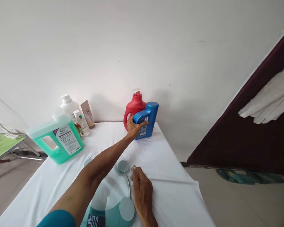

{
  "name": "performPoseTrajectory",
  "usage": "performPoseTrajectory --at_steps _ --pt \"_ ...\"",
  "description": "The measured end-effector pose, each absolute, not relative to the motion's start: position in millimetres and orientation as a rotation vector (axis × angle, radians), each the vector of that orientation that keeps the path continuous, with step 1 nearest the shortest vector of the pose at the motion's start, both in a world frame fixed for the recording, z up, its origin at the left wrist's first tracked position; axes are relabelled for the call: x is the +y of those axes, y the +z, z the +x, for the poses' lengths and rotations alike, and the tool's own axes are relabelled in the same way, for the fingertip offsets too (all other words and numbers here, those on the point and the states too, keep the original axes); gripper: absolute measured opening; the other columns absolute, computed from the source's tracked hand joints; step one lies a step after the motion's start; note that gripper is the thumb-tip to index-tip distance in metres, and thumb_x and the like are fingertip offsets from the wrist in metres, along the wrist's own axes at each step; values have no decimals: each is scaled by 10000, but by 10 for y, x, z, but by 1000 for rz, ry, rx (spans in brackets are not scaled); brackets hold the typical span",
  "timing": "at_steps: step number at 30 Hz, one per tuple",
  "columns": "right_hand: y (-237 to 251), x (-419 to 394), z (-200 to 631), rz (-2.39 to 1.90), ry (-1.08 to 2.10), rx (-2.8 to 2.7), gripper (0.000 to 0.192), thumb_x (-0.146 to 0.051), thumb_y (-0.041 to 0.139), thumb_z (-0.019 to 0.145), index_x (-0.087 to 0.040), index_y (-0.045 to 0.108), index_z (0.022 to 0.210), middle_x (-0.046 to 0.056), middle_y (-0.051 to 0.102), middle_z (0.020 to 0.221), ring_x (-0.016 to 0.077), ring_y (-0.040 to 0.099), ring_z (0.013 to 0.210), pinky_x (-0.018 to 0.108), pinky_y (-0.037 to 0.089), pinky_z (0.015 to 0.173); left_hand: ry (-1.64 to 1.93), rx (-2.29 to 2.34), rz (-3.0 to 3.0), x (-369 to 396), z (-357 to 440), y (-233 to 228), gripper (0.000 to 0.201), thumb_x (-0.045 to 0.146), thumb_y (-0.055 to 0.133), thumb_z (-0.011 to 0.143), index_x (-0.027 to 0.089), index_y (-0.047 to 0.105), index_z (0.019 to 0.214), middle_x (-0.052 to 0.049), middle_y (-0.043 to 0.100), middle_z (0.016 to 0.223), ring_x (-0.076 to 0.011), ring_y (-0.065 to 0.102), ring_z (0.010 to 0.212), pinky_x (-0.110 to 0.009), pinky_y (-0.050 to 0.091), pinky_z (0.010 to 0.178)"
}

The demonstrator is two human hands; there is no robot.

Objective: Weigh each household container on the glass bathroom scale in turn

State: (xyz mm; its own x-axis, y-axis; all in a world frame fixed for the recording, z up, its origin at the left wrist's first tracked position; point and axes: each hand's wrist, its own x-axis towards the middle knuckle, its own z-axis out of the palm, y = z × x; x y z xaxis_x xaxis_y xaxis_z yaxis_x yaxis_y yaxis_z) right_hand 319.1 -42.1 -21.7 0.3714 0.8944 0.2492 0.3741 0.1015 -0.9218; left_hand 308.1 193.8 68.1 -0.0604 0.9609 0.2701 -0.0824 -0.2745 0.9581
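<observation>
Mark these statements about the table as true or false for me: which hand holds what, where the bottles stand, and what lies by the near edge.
1. The left hand grips the blue bottle. True.
2. The right hand holds the red bottle. False: it rests at the edge of the glass scale.
3. The red bottle stands behind the blue one. True.
4. The green jug lies on the floor. False: it stands on the table.

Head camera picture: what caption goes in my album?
Left hand grips blue bottle; right hand rests beside glass scale.
</observation>
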Motion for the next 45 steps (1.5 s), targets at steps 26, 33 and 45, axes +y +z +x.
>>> performPoseTrajectory --at_steps 26,33,45 --pt "-51 -349 3373 -1868 803 -1259 491 -737 414 858 -349 703 775 123 793 774 389 727 753 538 517 853 2089 1473 1842 186 438 1011 568 608 830 963 255 662 1375 -170 696 1401 -387 635 1414 -637 464 1278" --pt "39 -355 3290 -1860 775 -1243 506 -711 422 849 -312 731 812 130 805 822 356 717 745 514 534 832 2128 1903 1174 291 -836 968 668 698 899 817 202 681 1207 -161 736 1266 -352 693 1263 -531 543 1129" --pt "63 -425 3196 -1742 744 -1175 809 -955 407 842 -234 774 870 103 752 741 278 663 663 410 527 661 2269 1464 986 626 -781 994 518 484 1062 527 177 679 690 56 580 613 -95 480 592 -250 421 557"
